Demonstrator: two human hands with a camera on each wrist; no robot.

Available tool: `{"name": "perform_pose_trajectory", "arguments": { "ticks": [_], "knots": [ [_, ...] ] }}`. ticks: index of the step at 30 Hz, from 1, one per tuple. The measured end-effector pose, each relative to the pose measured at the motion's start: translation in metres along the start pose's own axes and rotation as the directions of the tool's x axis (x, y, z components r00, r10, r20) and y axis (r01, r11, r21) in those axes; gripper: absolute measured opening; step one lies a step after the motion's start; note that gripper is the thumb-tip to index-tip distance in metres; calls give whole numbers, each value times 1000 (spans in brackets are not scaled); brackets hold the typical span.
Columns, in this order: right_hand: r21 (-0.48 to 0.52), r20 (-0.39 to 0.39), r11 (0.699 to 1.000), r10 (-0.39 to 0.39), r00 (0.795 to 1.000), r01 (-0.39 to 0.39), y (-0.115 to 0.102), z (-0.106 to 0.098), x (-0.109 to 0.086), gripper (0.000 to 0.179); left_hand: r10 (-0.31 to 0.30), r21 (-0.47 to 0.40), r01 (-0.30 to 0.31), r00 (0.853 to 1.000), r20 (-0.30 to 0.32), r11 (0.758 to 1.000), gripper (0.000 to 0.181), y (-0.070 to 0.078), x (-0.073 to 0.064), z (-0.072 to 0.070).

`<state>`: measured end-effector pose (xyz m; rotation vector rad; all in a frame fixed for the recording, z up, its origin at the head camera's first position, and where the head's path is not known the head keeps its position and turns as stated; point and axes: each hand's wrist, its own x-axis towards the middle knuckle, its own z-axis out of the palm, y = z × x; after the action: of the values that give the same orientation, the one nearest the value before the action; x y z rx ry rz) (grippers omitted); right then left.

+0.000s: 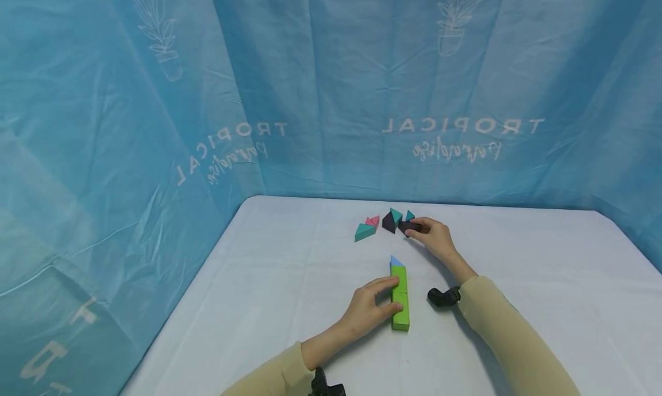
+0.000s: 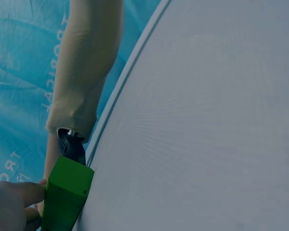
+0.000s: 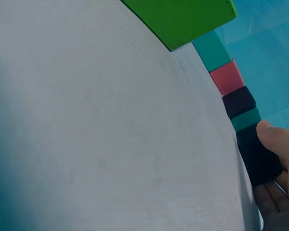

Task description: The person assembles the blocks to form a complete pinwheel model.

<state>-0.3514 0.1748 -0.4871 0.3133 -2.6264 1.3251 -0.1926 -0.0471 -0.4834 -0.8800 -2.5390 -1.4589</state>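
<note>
On the white table in the head view, two green blocks (image 1: 400, 299) lie end to end in a row, with a light blue triangular block (image 1: 396, 261) at the far end. My left hand (image 1: 364, 310) rests its thumb and fingers against the row from the left; in the left wrist view a finger meets the side of one green block (image 2: 67, 192). Farther off, my right hand (image 1: 434, 239) pinches a black block (image 1: 408, 226) between thumb and fingers, low at the table surface. The right wrist view shows the thumb on that black block (image 3: 260, 161).
Just left of the right hand stand a black block (image 1: 389, 223), teal blocks (image 1: 365, 231), pink pieces (image 1: 372, 222) and a small blue triangle (image 1: 410, 215). A blue printed curtain (image 1: 351, 85) hangs behind the table. Black wrist cameras (image 1: 443, 297) sit at both cuffs.
</note>
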Motion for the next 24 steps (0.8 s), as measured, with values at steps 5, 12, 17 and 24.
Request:
{"name": "perform_pose_trajectory", "arguments": {
  "ticks": [5, 12, 17, 24],
  "knots": [
    [14, 37, 999, 38, 999, -39, -5, -2, 1, 46, -1, -8, 1, 1000, 4, 1000, 51, 0, -1, 0],
    [68, 56, 997, 42, 998, -46, -19, -11, 5, 43, 11, 7, -11, 1000, -8, 1000, 51, 0, 1, -1],
    [67, 47, 998, 18, 999, -21, -25, -16, 4, 42, 12, 12, -12, 1000, -9, 1000, 51, 1, 1, -1],
    [56, 54, 998, -16, 998, 13, -34, -23, -1, 44, 26, 15, -25, 1000, -13, 1000, 51, 1, 1, -1]
  ]
}}
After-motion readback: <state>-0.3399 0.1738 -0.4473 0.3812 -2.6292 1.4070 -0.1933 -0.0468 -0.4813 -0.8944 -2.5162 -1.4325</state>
